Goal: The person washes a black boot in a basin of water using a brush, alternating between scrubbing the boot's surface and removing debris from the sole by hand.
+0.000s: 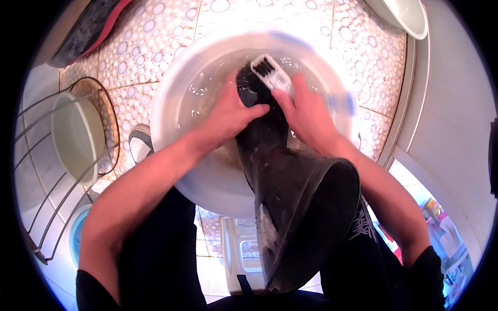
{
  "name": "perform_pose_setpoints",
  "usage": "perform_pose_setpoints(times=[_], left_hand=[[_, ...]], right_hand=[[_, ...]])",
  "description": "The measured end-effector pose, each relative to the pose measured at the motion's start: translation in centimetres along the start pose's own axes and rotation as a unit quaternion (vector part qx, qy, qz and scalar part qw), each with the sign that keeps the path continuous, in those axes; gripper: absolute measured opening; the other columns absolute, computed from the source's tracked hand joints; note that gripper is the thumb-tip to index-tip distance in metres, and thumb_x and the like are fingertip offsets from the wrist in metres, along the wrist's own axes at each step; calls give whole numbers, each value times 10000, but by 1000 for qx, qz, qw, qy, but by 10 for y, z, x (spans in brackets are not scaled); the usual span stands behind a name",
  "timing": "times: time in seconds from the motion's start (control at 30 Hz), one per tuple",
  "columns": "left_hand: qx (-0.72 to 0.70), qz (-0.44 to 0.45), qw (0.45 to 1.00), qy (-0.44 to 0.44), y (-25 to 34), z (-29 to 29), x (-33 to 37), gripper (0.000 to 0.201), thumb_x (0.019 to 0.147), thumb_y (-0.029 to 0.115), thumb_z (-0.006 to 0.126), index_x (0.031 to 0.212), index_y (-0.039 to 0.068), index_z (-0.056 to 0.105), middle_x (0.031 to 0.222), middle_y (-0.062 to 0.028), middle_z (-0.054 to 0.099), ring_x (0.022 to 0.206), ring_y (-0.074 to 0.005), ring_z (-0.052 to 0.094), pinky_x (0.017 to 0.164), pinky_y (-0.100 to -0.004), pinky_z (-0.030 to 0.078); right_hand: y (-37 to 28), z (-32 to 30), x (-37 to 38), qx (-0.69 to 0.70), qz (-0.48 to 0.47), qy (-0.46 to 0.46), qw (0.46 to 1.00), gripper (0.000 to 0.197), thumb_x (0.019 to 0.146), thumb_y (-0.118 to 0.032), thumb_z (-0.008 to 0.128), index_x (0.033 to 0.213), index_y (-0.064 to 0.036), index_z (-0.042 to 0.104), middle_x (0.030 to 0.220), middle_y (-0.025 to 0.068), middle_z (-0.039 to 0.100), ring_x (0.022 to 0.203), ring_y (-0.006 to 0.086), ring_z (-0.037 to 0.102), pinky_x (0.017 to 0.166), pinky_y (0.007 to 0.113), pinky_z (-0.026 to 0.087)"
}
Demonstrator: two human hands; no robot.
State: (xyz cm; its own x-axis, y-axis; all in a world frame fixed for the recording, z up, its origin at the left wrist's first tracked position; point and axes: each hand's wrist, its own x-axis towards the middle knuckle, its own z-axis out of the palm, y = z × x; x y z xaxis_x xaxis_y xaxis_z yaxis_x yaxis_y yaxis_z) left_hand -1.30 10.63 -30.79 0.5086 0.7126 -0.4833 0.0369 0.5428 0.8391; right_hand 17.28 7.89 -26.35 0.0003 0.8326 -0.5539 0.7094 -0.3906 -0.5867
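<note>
A black rubber boot [290,176] lies slanted over a wide white basin [168,98] of water, its open top toward me and its foot end over the water. Around the foot end my left hand [233,109] is closed, with the thumb across the top and the other fingers partly hidden behind it. My right hand [306,111] grips a white brush [276,75] with dark bristles at its far end. The brush is against the boot's foot. A pale, whitish patch [268,230] marks the side of the boot's shaft.
Below the basin stands a white plastic stool [233,249]. At left, a wire rack [44,210] is beside a pale green bowl [78,142] and a shoe [138,144]. Another pale basin [402,18] sits top right, near a light panel [456,98]. The floor [137,52] is pebble-patterned tile.
</note>
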Motion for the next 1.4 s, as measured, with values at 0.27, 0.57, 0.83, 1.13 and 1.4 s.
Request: perform_pose_setpoints(times=[0.27, 0.57, 0.83, 1.13, 1.4], left_hand=[[-15, -5, 999, 34, -5, 2, -6, 920, 788, 11, 754, 1554, -17, 245, 1390, -158, 545, 1307, -243, 537, 1100, -360, 438], [74, 49, 995, 55, -17, -3, -9, 947, 813, 75, 774, 1562, -24, 204, 1436, -198, 514, 1350, -273, 514, 1132, -384, 419], [42, 10, 999, 32, -11, -6, -9, 987, 816, 82, 804, 1584, -9, 190, 1476, -170, 481, 1359, -237, 487, 1150, -369, 385], [32, -18, 999, -3, -12, -15, 0, 931, 808, 24, 755, 1584, 16, 241, 1485, -148, 481, 1361, -234, 487, 1139, -372, 400], [-206, -83, 975, -25, 28, -17, 10, 644, 899, 146, 526, 1523, 46, 403, 1382, -106, 569, 1258, -214, 552, 1108, -365, 419]], right_hand=[[4, 7, -6, 2, -37, -8, 999, 371, 1036, -334, 561, 1149, -3, 436, 806, 335, 661, 802, 569, 625, 697, 616, 507], [-2, 2, -3, -68, -44, -35, 996, 387, 1032, -362, 562, 1171, -29, 421, 788, 328, 665, 769, 554, 646, 686, 620, 520], [29, 9, -41, -20, -16, -23, 999, 359, 1034, -325, 553, 1184, -23, 429, 789, 324, 666, 771, 548, 645, 676, 612, 520], [10, 5, -25, -110, -38, -35, 993, 355, 1034, -350, 554, 1158, -41, 431, 769, 310, 669, 748, 541, 647, 665, 605, 518], [-12, -21, -13, -48, -48, 5, 998, 399, 1024, -361, 584, 1147, -20, 419, 720, 303, 649, 717, 538, 629, 620, 613, 487]])
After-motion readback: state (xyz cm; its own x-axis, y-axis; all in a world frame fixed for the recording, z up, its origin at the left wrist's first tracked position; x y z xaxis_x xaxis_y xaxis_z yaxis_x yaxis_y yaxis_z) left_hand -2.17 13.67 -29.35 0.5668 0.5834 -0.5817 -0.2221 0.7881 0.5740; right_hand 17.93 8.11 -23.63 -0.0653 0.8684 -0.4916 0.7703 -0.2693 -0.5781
